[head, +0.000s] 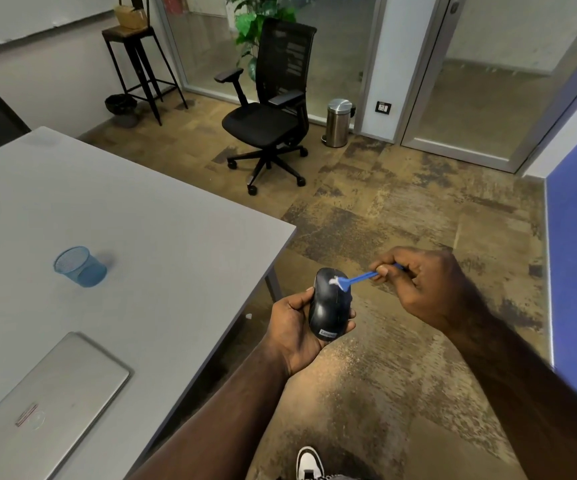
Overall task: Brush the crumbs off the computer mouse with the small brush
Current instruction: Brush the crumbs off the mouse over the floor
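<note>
**Brushing in progress, mouse held over the floor**

Left hand cups the mouse from below and behind, thumb on its left flank, fingertips wrapped round the right side. Mouse sits clear of the table, off its right edge, above the carpet. Right hand pinches the far end of the brush handle between thumb and fingers, other fingers curled. White bristles touch the front top of the mouse, near the buttons; pale smear there, crumbs themselves too small to make out.

Handling, judged: mouse is a light, rigid plastic shell, smooth and a bit slippery, so the side-wrap grip at the waist is the sensible hold; keeps the top free. Brush is very light, thin handle likely flexes; a hold closer to the head would give firmer strokes.

On the table: blue mesh cup, closed laptop
</note>
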### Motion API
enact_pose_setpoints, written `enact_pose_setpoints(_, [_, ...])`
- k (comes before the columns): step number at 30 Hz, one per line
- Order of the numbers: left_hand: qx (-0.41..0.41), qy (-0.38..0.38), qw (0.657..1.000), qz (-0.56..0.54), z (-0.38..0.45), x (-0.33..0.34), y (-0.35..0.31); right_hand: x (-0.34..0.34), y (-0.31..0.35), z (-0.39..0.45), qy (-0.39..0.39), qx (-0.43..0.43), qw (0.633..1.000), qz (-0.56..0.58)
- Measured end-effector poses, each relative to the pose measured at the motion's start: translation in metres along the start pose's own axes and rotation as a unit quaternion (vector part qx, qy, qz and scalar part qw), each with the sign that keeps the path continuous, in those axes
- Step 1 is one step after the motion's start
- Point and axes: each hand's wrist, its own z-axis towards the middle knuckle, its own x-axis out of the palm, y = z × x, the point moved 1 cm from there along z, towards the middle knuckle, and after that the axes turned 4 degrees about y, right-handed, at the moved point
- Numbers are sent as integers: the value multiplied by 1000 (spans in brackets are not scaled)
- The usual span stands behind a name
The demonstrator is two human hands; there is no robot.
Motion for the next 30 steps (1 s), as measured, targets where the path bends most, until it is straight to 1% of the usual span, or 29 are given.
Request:
enact_pose_setpoints(2, [-1,-1,1000,1,0,-1,0,0,-1,2,4,-2,1000,-1])
enact_pose_setpoints(5, [-7,0,1000,-1,0,-1,-1,-1,-4,4,-29,29,999,-18])
enact_pose_setpoints(9, [-1,2,1000,1,0,0,-2,2,0,1,10,6,1000,4])
enact_pose_setpoints(13, [1,10,1000,-7,-1,0,-2,0,-2,3,-34,38,998,-35])
enact_pose_setpoints(17, [-3,15,1000,-15,0,2,-1,0,1,-1,3,2,1000,6])
enact_pose_setpoints(22, [-8,20,1000,-11,2,2,0,-2,-3,0,-39,20,999,-16])
enact_pose_setpoints(26, [-6,22,1000,-16,4,3,-1,0,1,-3,15,1,1000,23])
enact_pose_setpoints(30, [-12,29,999,-25,2,1,-1,-3,-2,1,-28,16,999,-28])
